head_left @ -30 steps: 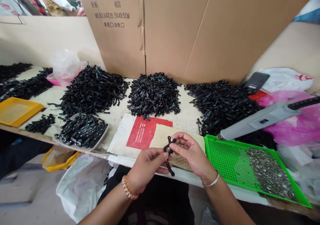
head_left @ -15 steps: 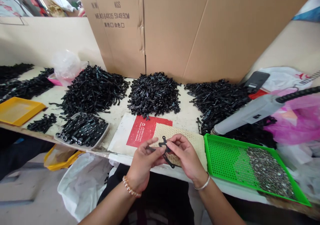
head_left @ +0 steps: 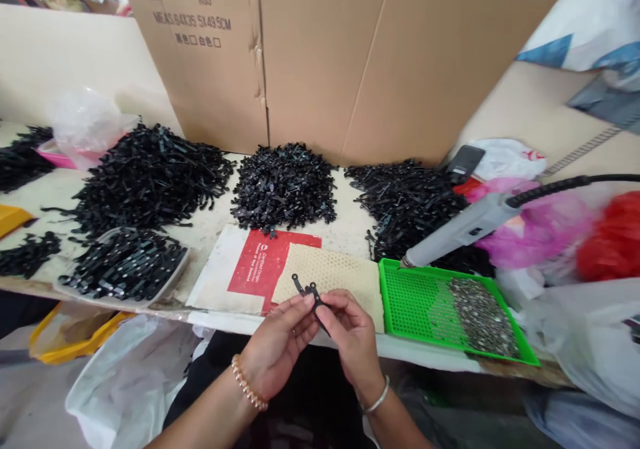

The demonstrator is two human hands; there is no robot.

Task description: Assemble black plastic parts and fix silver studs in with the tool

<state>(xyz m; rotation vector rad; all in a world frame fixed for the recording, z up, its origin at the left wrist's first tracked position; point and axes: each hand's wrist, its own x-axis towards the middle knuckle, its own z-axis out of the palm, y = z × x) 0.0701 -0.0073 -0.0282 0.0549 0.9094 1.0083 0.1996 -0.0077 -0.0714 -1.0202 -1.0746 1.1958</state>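
My left hand [head_left: 280, 339] pinches small black linkage pieces [head_left: 303, 287] with round holed ends, thumb on top. From the other side my right hand [head_left: 347, 332] grips the same black pieces between thumb and fingers. Where the hands meet, their inner ends are partly hidden by the fingers. Both hands hover at the near edge of a cream honeycomb-textured mat [head_left: 340, 269], which lies over a red and white printed board [head_left: 220, 272]. Beyond the mat stands a heap of short black pieces [head_left: 285, 186].
A green perforated tray [head_left: 410, 309] holds small metal parts [head_left: 485, 316], with a grey electric screwdriver [head_left: 455, 232] resting across its back edge. More black heaps lie left [head_left: 150, 176] and right [head_left: 410, 206]. A filled tub [head_left: 173, 279] sits front left; a cardboard sheet [head_left: 310, 56] stands behind.
The view has swung to the right. The black pieces have turned in my fingers, from a spread, crossed shape to a more bunched one pointing up and away. Both hands keep hold.
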